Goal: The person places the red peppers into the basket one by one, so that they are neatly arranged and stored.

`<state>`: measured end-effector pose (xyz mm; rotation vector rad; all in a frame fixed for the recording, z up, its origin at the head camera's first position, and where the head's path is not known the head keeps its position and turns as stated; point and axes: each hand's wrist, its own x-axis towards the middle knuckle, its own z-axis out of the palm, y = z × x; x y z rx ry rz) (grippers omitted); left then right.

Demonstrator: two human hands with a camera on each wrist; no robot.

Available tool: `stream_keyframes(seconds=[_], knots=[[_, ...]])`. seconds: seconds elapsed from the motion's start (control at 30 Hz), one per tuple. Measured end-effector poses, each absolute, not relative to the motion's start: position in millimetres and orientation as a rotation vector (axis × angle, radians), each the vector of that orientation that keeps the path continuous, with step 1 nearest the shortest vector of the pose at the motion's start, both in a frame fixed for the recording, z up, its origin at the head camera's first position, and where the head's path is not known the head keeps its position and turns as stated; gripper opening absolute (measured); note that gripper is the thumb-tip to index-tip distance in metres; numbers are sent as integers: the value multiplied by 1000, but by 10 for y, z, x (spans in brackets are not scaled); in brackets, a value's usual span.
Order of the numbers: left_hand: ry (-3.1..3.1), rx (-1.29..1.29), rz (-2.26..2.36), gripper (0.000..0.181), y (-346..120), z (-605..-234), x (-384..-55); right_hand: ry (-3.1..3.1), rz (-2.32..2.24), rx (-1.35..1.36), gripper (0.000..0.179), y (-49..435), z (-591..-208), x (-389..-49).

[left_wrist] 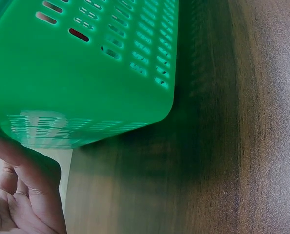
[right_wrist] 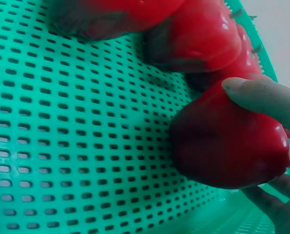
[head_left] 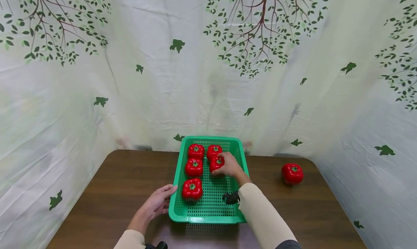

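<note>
My right hand grips a red bell pepper inside the green plastic basket, thumb on one side and fingers on the other. Just beyond it sits another red pepper, partly covered by the hand in the head view. Along the basket's left side, three more red peppers stand in a row with their green stems up. My left hand holds the basket's left rim near the front corner; in the left wrist view its bent fingers are beside the basket wall.
One more red pepper stands on the brown wooden table, right of the basket. A pale cloth printed with leaves and branches hangs behind and on both sides of the table.
</note>
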<state>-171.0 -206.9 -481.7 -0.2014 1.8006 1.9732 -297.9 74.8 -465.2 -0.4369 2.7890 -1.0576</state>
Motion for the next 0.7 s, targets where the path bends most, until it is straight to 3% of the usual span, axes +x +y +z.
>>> stream_keyframes(seconds=[0.7], knots=[[1783, -188, 1983, 43, -2086, -4825, -1708, 2763, -1128, -350, 71, 610, -4758, -2928]])
